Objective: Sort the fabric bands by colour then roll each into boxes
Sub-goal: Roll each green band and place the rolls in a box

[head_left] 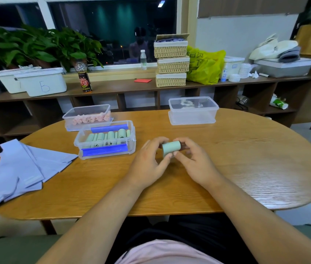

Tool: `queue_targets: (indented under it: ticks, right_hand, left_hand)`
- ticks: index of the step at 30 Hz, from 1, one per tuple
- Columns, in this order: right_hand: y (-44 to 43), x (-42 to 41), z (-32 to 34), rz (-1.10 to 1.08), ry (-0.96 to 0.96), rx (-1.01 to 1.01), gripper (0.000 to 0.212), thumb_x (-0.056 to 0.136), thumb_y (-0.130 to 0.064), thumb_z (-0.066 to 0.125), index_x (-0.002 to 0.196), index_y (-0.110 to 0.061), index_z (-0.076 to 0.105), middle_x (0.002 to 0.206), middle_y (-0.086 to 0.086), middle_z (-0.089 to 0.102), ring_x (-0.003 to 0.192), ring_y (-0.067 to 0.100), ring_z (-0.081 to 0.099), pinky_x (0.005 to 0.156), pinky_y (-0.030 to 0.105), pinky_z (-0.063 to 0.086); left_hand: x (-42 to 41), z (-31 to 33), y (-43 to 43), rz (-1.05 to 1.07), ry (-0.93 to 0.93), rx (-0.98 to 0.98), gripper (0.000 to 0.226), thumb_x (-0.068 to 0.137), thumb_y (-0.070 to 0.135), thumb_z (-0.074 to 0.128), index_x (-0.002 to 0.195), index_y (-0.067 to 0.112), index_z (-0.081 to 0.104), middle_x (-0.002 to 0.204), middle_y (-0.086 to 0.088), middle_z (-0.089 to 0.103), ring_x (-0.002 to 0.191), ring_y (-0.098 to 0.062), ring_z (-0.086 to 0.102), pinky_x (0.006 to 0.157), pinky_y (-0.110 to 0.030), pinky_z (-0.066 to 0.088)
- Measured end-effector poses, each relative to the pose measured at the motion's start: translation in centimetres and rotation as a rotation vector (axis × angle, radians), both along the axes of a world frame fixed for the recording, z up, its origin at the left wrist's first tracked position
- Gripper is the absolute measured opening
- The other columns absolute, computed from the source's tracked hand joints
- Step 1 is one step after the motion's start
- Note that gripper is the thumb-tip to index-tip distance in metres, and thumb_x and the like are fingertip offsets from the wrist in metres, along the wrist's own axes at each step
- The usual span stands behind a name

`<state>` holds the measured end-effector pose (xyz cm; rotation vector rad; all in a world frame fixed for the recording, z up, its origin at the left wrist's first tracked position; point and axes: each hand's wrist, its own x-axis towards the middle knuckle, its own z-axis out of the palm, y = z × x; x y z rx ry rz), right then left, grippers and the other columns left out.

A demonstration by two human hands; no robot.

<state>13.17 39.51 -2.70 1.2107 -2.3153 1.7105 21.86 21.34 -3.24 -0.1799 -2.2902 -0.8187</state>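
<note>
Wooden and oval, your surface (pixel 246 168) carries everything. Lilac fabric bands (pixel 23 168) lie flat in a fanned pile left of the blue-clipped box (pixel 78 143), which holds green rolls (pixel 108 137) packed side by side. A lidded clear box (pixel 192 115) sits well to that box's right and farther back; the box of pink rolls (pixel 86 111) sits just behind it. Your left hand (pixel 149 162) and right hand (pixel 194 161) meet just right of the blue-clipped box, and the curled fingers (pixel 165 160) of both pinch one rolled green band (pixel 170 148) between them.
</note>
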Motion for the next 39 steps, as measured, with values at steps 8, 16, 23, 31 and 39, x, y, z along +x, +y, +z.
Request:
queue_targets:
  ticks: [8,16,23,31,39]
  right_hand:
    - [0.1,0.3,0.1,-0.132,0.314,0.057,0.042,0.094,-0.025,0.078,0.133,-0.028,0.064,0.129,-0.020,0.060,0.125,0.007,0.054,0.105,0.025,0.044]
    - [-0.3,0.5,0.7,0.044,-0.173,-0.084,0.028,0.101,-0.028,0.072,0.129,-0.025,0.071,0.121,-0.006,0.075,0.117,0.014,0.067,0.105,0.038,0.053]
    - [-0.6,0.8,1.3,0.316,-0.759,-0.237,0.030,0.107,-0.015,0.056,0.134,-0.012,0.070,0.122,0.020,0.074,0.108,0.025,0.066,0.093,0.036,0.054]
    - [-0.9,0.6,0.5,0.360,-0.657,-0.084,0.031,0.109,-0.017,0.055,0.136,-0.018,0.071,0.131,0.014,0.073,0.118,0.024,0.068,0.110,0.045,0.051]
    - [-1.2,0.5,0.0,0.292,-0.692,-0.110,0.032,0.111,-0.022,0.051,0.129,-0.011,0.074,0.113,0.010,0.076,0.100,0.020,0.065,0.104,0.042,0.052]
  left_hand:
    - [-0.1,-0.2,-0.2,0.006,-0.035,-0.027,0.038,0.101,0.036,0.071,0.137,0.027,0.063,0.121,0.018,0.064,0.113,-0.005,0.057,0.092,-0.032,0.053]
    - [0.8,0.6,0.2,-0.020,-0.063,0.131,0.053,0.099,0.049,0.069,0.145,0.031,0.050,0.131,0.017,0.061,0.123,-0.009,0.059,0.097,-0.030,0.053]
    - [0.4,0.6,0.2,-0.036,-0.181,0.081,0.099,0.082,0.052,0.088,0.162,0.037,0.031,0.158,0.021,0.044,0.146,0.001,0.040,0.120,-0.033,0.040]
    - [-0.2,0.0,0.0,-0.005,-0.145,0.073,0.069,0.079,0.045,0.092,0.139,0.030,0.062,0.133,0.019,0.068,0.124,0.001,0.061,0.106,-0.028,0.050]
    - [-0.5,-0.4,-0.4,0.073,-0.168,-0.023,0.068,0.080,0.049,0.090,0.141,0.030,0.064,0.132,0.011,0.070,0.119,-0.004,0.063,0.101,-0.023,0.049]
